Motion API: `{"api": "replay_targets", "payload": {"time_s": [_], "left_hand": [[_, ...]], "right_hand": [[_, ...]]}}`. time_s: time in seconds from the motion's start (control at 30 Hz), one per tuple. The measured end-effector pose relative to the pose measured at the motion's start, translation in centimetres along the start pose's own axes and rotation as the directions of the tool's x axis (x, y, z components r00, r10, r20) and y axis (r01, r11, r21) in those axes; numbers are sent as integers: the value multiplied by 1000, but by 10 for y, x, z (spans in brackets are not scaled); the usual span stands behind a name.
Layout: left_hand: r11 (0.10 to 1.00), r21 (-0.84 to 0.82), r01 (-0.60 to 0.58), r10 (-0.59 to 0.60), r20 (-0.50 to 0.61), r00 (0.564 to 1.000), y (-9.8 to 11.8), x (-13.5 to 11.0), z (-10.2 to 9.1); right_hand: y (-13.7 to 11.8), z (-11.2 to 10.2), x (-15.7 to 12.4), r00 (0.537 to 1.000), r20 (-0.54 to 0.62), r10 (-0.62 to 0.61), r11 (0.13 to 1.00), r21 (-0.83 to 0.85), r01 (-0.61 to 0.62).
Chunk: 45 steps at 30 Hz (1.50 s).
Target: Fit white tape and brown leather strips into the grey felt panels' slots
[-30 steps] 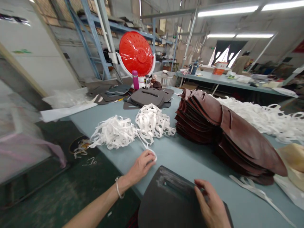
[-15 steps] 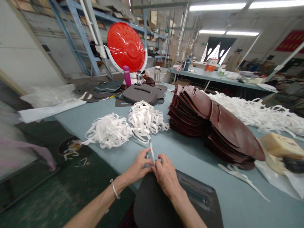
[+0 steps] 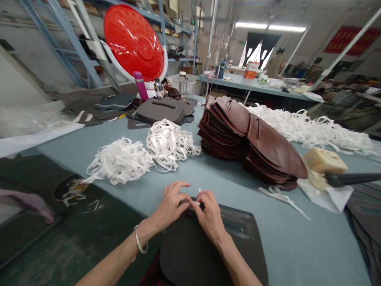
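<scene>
A dark grey flat panel (image 3: 190, 246) lies at the table's near edge, partly under my forearms. A thin white strip (image 3: 199, 191) shows only in small bits at the panel's far edge. My right hand (image 3: 210, 214) is closed in a pinch on this strip. My left hand (image 3: 174, 200) meets it from the left, thumb and a finger pinched at the strip, index finger stretched forward. Fingers hide most of the strip. Beyond them are two loose heaps of white strips, a left heap (image 3: 120, 161) and a right heap (image 3: 171, 143).
Stacked brown leather pieces (image 3: 274, 149) stand right of centre. A yellowish block (image 3: 324, 159) and a black handle (image 3: 351, 178) lie farther right. More white strips (image 3: 315, 129) spread behind. Grey panels (image 3: 160, 111), a purple bottle (image 3: 140, 85) and a red round heater (image 3: 135, 43) are at the back.
The white strip, which stood up long between my fingers, now shows only short bits by my right fingertips. My view has turned right, so the scene sits farther left.
</scene>
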<state>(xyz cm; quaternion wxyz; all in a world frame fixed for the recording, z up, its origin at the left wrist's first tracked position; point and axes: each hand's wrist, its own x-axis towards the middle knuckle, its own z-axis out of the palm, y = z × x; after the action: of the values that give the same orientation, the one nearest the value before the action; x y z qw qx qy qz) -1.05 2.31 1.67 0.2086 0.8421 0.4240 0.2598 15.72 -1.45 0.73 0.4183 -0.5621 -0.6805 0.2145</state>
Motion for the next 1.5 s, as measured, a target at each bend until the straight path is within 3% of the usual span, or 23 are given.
{"api": "replay_targets", "payload": {"time_s": [0.1, 0.17, 0.3, 0.37, 0.47, 0.6, 0.8, 0.97, 1.07, 1.23, 1.5], "left_hand": [[996, -91, 3, 13, 175, 984, 9, 0, -11], [981, -177, 81, -27, 291, 956, 15, 0, -18], [909, -326, 261, -91, 454, 886, 25, -9, -18], [890, -351, 290, -94, 483, 871, 28, -18, -11], [886, -301, 352, -184, 468, 864, 29, -29, 2], [864, -281, 417, -296, 384, 874, 17, -23, 9], [815, -302, 495, -379, 369, 849, -13, -3, -2], [796, -217, 565, -499, 293, 815, -6, -18, -2], [794, -221, 566, -510, 263, 819, 2, -25, 3], [829, -130, 544, -505, 241, 828, 2, -23, 6], [813, -49, 581, -558, 222, 800, -2, -21, 10]], "right_hand": [[-5, -25, -13, 994, 50, -94, 994, -45, 96], [-10, -44, -26, 993, 97, -71, 995, -69, 78], [-9, -83, -58, 956, 237, 173, 985, -51, -165], [0, -100, -75, 910, 299, 287, 957, -48, -286], [17, -114, -94, 865, 299, 402, 915, -101, -390], [25, -101, -102, 843, 251, 477, 879, -151, -452], [16, -66, -92, 848, 92, 522, 852, -110, -513], [31, -89, -90, 874, 34, 485, 870, -119, -478], [40, -102, -94, 867, 41, 497, 858, -168, -485], [46, -97, -100, 813, -8, 582, 796, -202, -571], [50, -96, -100, 793, -14, 609, 781, -166, -603]]}}
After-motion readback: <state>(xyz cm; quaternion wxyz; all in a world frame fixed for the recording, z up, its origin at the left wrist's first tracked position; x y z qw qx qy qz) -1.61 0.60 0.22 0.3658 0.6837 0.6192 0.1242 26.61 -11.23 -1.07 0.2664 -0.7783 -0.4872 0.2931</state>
